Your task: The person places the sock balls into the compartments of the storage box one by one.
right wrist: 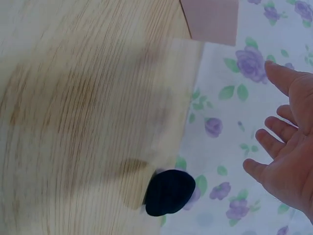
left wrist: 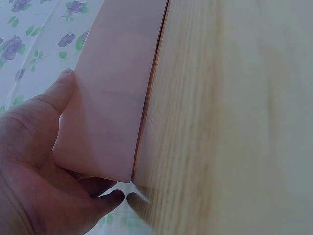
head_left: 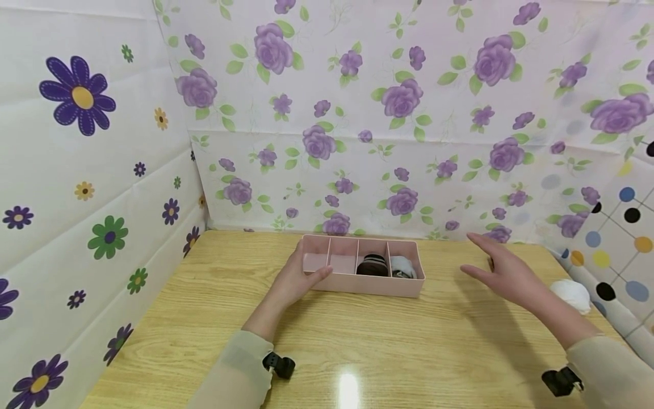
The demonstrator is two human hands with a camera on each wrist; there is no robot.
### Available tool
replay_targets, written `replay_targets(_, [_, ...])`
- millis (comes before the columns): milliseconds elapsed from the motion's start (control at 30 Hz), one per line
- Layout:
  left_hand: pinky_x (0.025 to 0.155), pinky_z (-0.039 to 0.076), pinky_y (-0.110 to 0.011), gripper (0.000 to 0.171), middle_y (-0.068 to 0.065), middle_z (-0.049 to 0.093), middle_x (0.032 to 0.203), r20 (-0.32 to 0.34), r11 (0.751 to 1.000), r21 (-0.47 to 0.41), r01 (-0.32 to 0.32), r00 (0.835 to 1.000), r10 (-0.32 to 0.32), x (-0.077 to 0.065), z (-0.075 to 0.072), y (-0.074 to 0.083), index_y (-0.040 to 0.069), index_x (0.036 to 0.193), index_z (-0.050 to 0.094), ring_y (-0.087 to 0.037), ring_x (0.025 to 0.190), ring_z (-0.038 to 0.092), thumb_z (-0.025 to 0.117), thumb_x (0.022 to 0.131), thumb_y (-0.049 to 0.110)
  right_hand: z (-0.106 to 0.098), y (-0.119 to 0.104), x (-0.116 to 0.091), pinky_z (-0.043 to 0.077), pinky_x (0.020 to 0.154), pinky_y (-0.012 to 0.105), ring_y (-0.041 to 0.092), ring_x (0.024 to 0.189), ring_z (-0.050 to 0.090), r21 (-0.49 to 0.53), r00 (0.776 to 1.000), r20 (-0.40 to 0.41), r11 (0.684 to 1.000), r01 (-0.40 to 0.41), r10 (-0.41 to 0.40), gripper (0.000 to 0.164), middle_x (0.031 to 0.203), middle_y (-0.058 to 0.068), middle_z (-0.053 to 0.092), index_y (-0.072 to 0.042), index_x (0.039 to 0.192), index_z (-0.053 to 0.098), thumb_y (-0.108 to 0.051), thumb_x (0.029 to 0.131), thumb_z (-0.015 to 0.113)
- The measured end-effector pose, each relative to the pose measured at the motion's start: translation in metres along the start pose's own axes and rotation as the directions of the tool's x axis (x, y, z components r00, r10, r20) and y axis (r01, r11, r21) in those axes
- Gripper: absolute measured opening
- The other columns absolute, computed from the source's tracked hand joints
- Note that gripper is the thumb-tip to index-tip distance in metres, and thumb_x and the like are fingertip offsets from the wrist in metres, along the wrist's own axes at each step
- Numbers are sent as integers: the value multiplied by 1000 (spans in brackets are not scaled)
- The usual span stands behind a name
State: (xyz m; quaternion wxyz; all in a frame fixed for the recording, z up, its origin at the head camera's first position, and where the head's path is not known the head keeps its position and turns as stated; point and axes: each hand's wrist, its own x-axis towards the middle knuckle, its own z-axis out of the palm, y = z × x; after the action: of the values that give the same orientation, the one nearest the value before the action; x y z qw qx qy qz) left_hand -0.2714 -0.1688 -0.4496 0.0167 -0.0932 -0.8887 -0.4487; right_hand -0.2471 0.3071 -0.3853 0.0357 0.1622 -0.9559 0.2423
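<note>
While hanging behind everything, flowered cloth (head_left: pixel 317 187): drops to the far edge of the wooden table (head_left: pixel 357 335), purple roses on white.

Table: stretches beneath both arms, pale-grained, with one bright glare spot near the front.

Pink box (head_left: pixel 365 284): stands at the table's far side, near the middle; long axis running left to right, nearly parallel to the cloth; split crosswise into four compartments.

Left hand (head_left: pixel 293 278): grips the left end of the pink box, thumb over the near rim, fingers about the end wall; box extending rightward from this grip.

Right hand (head_left: pixel 511 278): holds nothing, thumb and forefinger spread apart, pointing left toward the box's other end, well apart from it; reaches in from the lower right.

White bundle (head_left: pixel 573 295): sits just beside the right wrist, partly covered.

Black lump (right wrist: pixel 170 192): rests by the table's far edge, right of the box; far nearer the right hand than the left, apparently untouched; material hard to tell.

Dark striped roll (head_left: pixel 373 265): lies in the third compartment from the left.

Grey roll (head_left: pixel 402 266): lies in the fourth.
</note>
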Motion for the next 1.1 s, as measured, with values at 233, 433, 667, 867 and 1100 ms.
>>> replay_targets(233, [129,27,-64,113,-26,20,180,-1,1000,3,9,1000,-9,-1,0,-1,4,177,2,-47,162,28,77,104,47,-5,22,-1,32,111,84,65,155,25,2,999,4,999,-42,42,94,175,35,23,-4,177,18,-47,110,70])
replay_targets(433, [130,27,-64,115,-26,20,180,-1,1000,1,3,1000,-3,-1,-1,-2,4,177,3,-47,162,28,77,103,51,-9,43,2,32,110,85,68,152,25,-8,998,-10,998,-63,63,91,173,39,23,-3,176,21,-45,111,69])
replay_targets(667, [130,27,-63,114,-25,18,180,2,1000,-2,3,1000,-3,0,0,-2,4,177,2,-46,163,27,77,104,49,-11,57,5,31,110,86,68,153,24,0,997,-12,997,-76,76,89,173,40,23,-5,176,24,-47,111,68])
replay_targets(867, [129,28,-64,113,-26,21,180,3,1000,-11,-12,1000,12,1,0,-1,3,177,3,-46,162,29,78,104,46,-13,69,6,27,112,86,68,155,17,27,995,2,995,-98,98,91,174,40,16,-3,176,19,-45,112,67])
replay_targets(1100, [129,28,-64,113,-26,23,179,-3,999,-27,-22,1000,22,-1,-1,0,3,177,4,-46,162,29,79,104,46,-12,81,9,27,112,86,69,154,17,33,992,17,992,-122,122,94,173,43,15,0,176,13,-43,112,67])
